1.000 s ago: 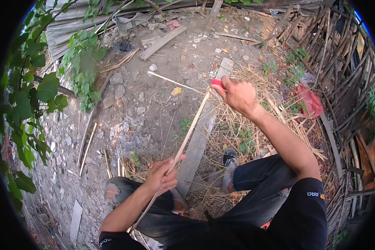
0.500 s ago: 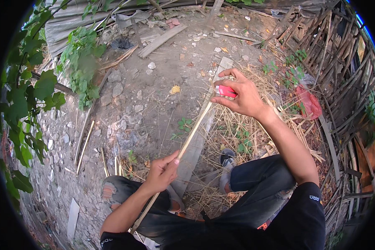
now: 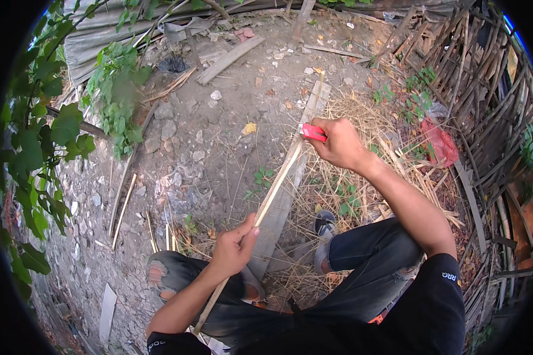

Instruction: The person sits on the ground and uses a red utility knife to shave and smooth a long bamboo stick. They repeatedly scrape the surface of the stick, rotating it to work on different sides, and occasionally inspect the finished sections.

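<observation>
A long, thin pale bamboo strip (image 3: 279, 184) slants from beside my lap up and away to the right. My left hand (image 3: 233, 247) is closed round its lower part, thumb on top. My right hand (image 3: 341, 144) grips a small red hand tool (image 3: 314, 132) with a whitish end; its exact kind is unclear. That end meets the strip in its upper stretch, though the contact itself is too small to make out. Beneath the strip lies a weathered grey plank (image 3: 270, 232), running from between my feet toward the far side.
Straw-like shavings (image 3: 361, 112) cover the ground right of the plank. A red plastic bag (image 3: 439, 144) lies by a stack of sticks (image 3: 477, 77) at the right. Another board (image 3: 231, 59) rests on stony soil at the back. Leafy vines (image 3: 59, 124) hang at the left.
My right hand has turned over and closed more tightly round the red tool, its fingers now curled. The tool has shifted slightly left. My left hand stays at nearly the same place.
</observation>
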Demonstrator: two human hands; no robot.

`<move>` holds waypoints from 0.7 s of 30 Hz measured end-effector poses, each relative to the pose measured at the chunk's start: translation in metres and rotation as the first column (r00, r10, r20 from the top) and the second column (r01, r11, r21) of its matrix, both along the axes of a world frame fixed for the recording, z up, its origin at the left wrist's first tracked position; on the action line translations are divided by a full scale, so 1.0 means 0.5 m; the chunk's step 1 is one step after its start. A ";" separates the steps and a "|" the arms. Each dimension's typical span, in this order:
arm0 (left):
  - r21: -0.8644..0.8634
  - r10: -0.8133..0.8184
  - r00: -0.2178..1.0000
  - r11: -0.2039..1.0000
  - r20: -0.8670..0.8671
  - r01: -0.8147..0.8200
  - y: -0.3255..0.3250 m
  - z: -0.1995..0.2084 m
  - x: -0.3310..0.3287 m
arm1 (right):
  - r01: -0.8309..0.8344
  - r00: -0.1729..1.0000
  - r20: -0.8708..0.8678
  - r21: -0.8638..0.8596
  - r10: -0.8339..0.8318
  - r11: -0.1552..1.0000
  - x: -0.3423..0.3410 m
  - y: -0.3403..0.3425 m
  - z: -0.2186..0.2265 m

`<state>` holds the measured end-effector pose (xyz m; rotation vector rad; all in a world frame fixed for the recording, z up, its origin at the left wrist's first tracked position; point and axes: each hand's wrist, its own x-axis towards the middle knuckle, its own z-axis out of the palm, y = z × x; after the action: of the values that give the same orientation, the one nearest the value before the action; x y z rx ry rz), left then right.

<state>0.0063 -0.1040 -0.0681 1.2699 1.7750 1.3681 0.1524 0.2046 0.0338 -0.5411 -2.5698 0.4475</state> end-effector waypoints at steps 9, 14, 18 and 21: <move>0.032 -0.007 0.985 0.999 -0.171 0.012 0.003 0.036 0.010 | 0.160 0.969 -0.107 -0.421 -0.224 0.893 0.013 0.047 0.009; 0.041 0.002 0.983 0.999 -0.182 0.006 -0.001 0.030 0.005 | 0.084 0.978 -0.156 -0.309 -0.138 0.947 -0.005 0.027 0.004; 0.047 0.002 0.985 0.999 -0.172 0.007 -0.002 0.022 0.001 | -0.025 0.970 -0.242 0.030 0.032 0.999 -0.008 0.001 0.003; 0.042 -0.005 0.982 0.999 -0.189 0.013 0.004 0.025 0.004 | -0.073 0.959 -0.272 0.049 0.083 0.996 -0.007 0.014 -0.024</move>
<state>0.0081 -0.1022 -0.0558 1.4720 1.8716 1.3246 0.1488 0.2115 0.0218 -0.3380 -2.3334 0.4645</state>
